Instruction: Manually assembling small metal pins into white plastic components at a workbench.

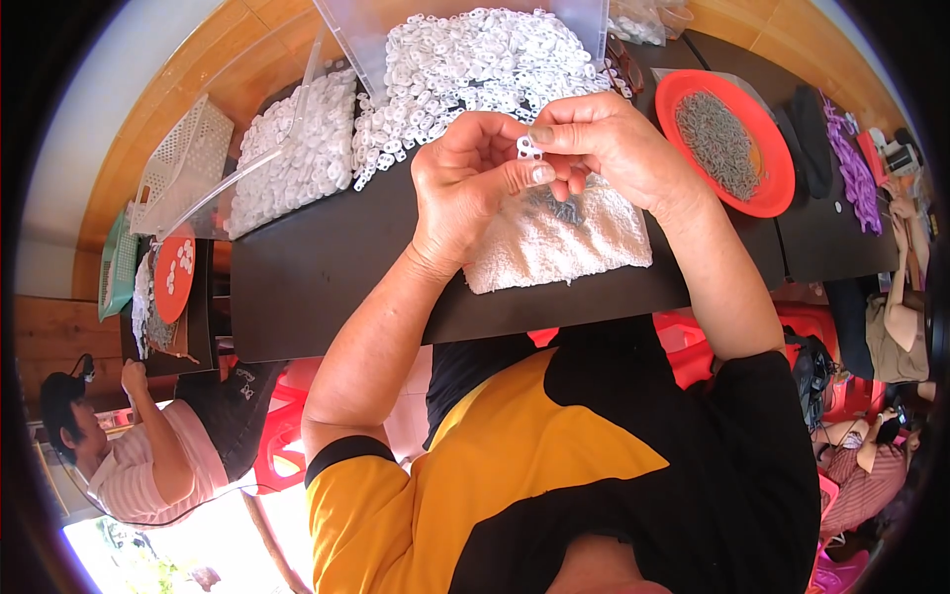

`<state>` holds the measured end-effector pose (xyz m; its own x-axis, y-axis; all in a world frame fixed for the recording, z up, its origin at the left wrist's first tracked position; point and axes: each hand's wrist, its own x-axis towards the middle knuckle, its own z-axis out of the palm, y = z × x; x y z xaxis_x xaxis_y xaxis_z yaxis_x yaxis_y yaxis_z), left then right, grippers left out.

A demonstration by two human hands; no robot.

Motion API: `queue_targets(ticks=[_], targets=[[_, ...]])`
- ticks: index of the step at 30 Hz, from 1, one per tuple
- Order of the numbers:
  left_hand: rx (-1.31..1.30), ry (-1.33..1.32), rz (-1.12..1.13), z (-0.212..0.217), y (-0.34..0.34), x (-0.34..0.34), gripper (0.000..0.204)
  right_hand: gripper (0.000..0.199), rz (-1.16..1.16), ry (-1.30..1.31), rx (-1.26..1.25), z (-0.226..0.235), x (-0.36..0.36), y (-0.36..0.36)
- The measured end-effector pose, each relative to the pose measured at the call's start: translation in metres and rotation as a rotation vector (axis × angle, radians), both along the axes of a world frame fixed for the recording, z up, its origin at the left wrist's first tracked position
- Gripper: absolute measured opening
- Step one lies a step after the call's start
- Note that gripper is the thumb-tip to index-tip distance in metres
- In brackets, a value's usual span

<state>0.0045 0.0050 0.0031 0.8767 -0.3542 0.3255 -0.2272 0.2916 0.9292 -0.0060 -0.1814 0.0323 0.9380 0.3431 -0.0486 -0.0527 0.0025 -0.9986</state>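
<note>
Between the fingertips of both hands is a small white plastic piece with two holes (528, 148). My left hand (473, 170) pinches it from the left, thumb toward me and fingers curled behind. My right hand (604, 144) meets it from the right, its thumb and fingers closed at the piece's edge. Whether the right fingers also hold something small is hidden. Both hands are raised over a cream towel (554, 255) on the dark table. A little heap of grey metal parts (566, 209) lies on the towel, partly behind my fingers.
White pieces spill from a tipped clear bin (485, 49); another clear bin (292, 158) full of them stands left. At right is a red plate (777, 183) of grey metal parts. Co-workers sit at left (148, 455) and right (896, 317). The table edge (336, 346) runs before me.
</note>
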Motion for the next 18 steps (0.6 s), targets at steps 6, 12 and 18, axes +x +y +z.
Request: queue_targets(ticks=[6,12,18], targets=[[0.125,-0.062,0.029,0.0004,0.0019,-0.0059,0.028,0.027,0.026,0.0,0.006,0.0035,-0.0028,0.0005],[0.053,-0.172,0.01,-0.0055,0.0027,-0.0059,0.031,0.026,0.03,0.002,0.033,0.0086,-0.0076,0.002],[0.038,-0.164,0.029,-0.0059,0.0017,-0.0038,0.032,0.023,0.011,0.014,0.098,0.0087,-0.0074,-0.0002]])
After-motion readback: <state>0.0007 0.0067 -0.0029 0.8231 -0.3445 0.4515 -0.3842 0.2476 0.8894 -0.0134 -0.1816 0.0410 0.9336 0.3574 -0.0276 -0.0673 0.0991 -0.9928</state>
